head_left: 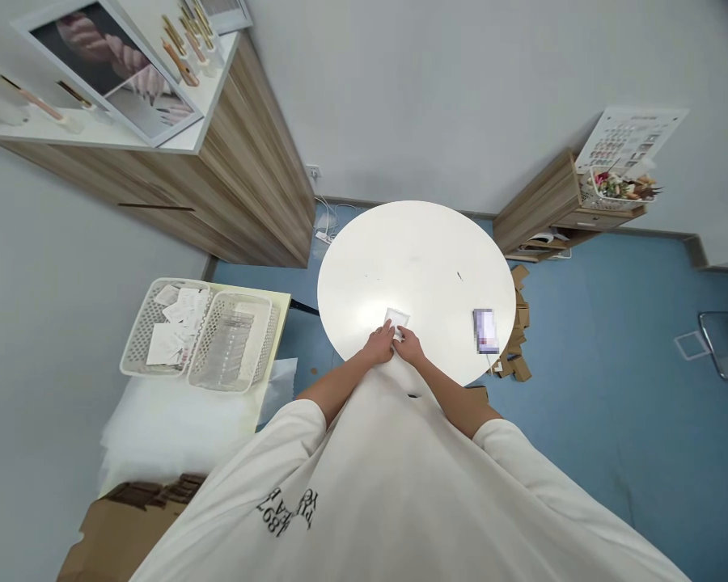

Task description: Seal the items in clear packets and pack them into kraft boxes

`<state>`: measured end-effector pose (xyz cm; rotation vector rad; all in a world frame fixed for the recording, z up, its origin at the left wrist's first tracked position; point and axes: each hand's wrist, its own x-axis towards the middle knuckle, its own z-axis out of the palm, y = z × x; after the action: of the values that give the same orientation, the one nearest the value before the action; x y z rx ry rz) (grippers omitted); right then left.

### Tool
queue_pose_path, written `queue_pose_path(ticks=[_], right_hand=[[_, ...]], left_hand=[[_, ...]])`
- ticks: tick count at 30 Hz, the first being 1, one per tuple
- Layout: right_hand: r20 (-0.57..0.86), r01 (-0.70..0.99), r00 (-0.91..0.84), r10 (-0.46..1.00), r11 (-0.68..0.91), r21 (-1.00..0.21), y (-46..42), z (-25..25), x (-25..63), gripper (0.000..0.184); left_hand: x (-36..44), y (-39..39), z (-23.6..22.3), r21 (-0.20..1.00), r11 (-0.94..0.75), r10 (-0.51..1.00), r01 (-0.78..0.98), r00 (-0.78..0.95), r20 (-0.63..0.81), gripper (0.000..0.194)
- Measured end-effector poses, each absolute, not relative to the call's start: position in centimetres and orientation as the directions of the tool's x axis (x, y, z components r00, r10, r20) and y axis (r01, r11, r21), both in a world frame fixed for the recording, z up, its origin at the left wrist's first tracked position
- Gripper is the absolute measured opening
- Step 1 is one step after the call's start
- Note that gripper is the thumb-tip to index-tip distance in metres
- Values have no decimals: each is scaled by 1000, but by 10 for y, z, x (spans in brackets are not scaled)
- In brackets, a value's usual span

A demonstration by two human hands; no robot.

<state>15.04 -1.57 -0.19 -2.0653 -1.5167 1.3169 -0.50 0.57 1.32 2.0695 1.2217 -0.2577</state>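
A small, flat, white square packet [398, 315] lies at the near edge of the round white table [412, 234]. My left hand [379, 344] is on its lower left side, with the fingers closed at its edge. Close beside it, my right hand [408, 346] pinches the packet's lower right side. The two hands nearly touch each other. My fingers cover the near part of the packet, and its contents are too small to make out.
A phone [485, 331] with a blurred screen lies on the table's right side. On the left stand two white baskets [197, 373], one holding papers, the other clear sleeves. Flattened cardboard [520, 368] lies on the floor. A wooden cabinet [260, 162] rises at the back left.
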Motion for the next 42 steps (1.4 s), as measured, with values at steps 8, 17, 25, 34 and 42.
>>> queue_pose_path(ticks=[8,17,25,34,42], right_hand=[[-508,685,-86,857,-319,-655,38,0,68,68],[-494,779,-179,851,-184,-600,74,-1,15,72],[-563,818,-166,810,-205,-538,64,10,29,79],[-550,822,-80,831,-257,-508,14,23,78,70],[-338,818,-61,939,-147,-556,-59,37,134,53]], left_hand=[[-90,46,2,452,-281,756,847,485,-440,79],[-152,71,6,444,-258,757,858,465,-460,84],[-144,69,12,412,-257,765,874,445,-466,87],[-120,41,41,388,-251,839,887,399,-370,86],[-61,-43,56,439,-188,875,878,353,-331,81]])
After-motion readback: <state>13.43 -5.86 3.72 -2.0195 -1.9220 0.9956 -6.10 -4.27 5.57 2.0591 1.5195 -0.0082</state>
